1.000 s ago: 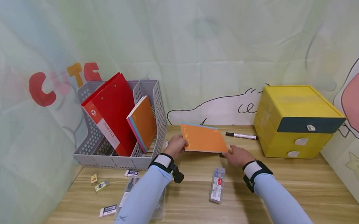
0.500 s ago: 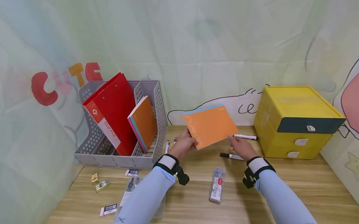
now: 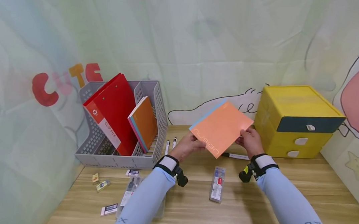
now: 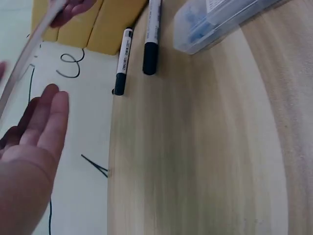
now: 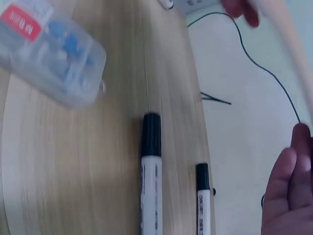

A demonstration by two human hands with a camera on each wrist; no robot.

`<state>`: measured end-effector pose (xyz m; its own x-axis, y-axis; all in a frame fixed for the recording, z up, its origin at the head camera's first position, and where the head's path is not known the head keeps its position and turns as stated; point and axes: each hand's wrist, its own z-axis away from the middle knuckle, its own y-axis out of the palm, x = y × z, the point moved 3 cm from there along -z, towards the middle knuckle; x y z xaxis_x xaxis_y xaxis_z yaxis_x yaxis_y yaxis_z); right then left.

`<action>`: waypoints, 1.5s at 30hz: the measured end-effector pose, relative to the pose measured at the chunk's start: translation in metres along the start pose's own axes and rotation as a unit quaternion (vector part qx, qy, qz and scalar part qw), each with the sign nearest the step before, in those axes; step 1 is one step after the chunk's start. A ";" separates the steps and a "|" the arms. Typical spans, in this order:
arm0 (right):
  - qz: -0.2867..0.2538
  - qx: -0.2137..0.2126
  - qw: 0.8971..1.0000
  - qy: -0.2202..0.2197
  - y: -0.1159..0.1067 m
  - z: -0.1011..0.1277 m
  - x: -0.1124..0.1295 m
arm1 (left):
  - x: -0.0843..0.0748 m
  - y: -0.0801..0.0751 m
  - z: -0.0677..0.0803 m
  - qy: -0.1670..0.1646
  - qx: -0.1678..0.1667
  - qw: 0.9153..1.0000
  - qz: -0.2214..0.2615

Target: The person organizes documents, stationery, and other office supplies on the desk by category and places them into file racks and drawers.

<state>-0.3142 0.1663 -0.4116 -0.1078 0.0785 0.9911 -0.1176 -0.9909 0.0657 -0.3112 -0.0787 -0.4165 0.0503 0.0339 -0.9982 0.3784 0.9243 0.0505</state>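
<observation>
Both hands hold an orange notebook (image 3: pixel 222 127) above the table, with a blue notebook (image 3: pixel 207 114) showing along its upper left edge. My left hand (image 3: pixel 185 147) is at the lower left corner, thumb over the cover and fingers underneath. In the left wrist view those left fingers (image 4: pixel 54 117) look nearly straight beneath the thin notebook edge (image 4: pixel 29 46). At the right edge, my right hand (image 3: pixel 251 142) pinches the notebook with its thumb on the front. Below lies a marker (image 3: pixel 236 156); a second marker (image 5: pixel 203 200) shows in the right wrist view.
At left, a grey file rack (image 3: pixel 117 161) holds a red clip file (image 3: pixel 113 115) and more notebooks (image 3: pixel 146 124). A yellow drawer box (image 3: pixel 300 100) stands at right. Clear cases (image 3: pixel 217 185), several erasers (image 3: pixel 103 185) and two markers (image 3: pixel 167 147) beside the rack lie on the table.
The notebooks have been raised off the table, turned and tilted up to face the head camera. My right hand has moved up and taken hold of the right edge.
</observation>
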 end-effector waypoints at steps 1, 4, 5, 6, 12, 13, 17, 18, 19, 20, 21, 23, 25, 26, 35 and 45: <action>0.000 0.003 1.000 -0.002 -0.002 0.000 0.001 | -0.002 -0.002 0.000 -0.006 -0.011 1.000 0.016; -0.006 0.017 1.000 -0.007 -0.005 0.002 0.003 | -0.008 -0.008 0.001 -0.013 -0.027 0.998 0.059; -0.011 0.022 1.000 -0.009 -0.006 0.002 0.004 | -0.010 -0.010 0.000 -0.013 -0.027 0.998 0.061; -0.013 0.026 1.000 -0.010 -0.006 0.002 0.004 | -0.011 -0.011 0.000 -0.017 -0.027 0.998 0.057; 0.065 0.115 0.991 -0.009 -0.004 0.004 0.004 | -0.015 -0.013 0.003 -0.058 0.003 0.998 -0.037; 0.082 0.132 0.988 -0.008 -0.002 0.004 0.004 | -0.015 -0.012 0.004 -0.063 0.008 0.997 -0.054; 0.125 0.158 0.980 -0.009 0.002 0.005 0.005 | -0.017 -0.012 0.006 -0.063 0.008 0.994 -0.091; 0.133 0.156 0.979 -0.009 0.002 0.006 0.006 | -0.018 -0.013 0.007 -0.056 0.004 0.994 -0.093; 0.142 0.155 0.978 -0.011 0.002 0.006 0.006 | -0.019 -0.014 0.007 -0.048 -0.003 0.994 -0.094; 0.154 0.154 0.976 -0.016 0.002 0.007 0.006 | -0.022 -0.016 0.008 -0.038 -0.012 0.995 -0.093; 0.175 0.150 0.973 -0.023 0.001 0.007 0.006 | -0.025 -0.019 0.009 -0.025 -0.021 0.995 -0.093; 0.233 0.141 0.961 -0.044 -0.001 0.008 0.005 | -0.034 -0.025 0.011 0.004 -0.050 0.994 -0.092; 0.302 0.128 0.943 -0.061 -0.004 0.009 0.004 | -0.046 -0.033 0.015 0.042 -0.092 0.991 -0.088; 0.336 0.121 0.932 -0.067 -0.005 0.009 0.003 | -0.053 -0.037 0.017 0.063 -0.114 0.988 -0.087; 0.439 0.105 0.888 -0.087 -0.010 0.011 -0.003 | -0.116 -0.081 0.052 0.298 -0.344 0.885 -0.097; 0.444 0.103 0.886 -0.088 -0.013 0.011 -0.006 | -0.144 -0.128 0.088 0.359 -0.537 0.756 -0.109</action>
<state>-0.3012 0.1772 -0.4169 0.0901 -0.7415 0.6649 0.1210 -0.6545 -0.7463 -0.2852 -0.2352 -0.2763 -0.5645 -0.3229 -0.7596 -0.6829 0.6996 0.2102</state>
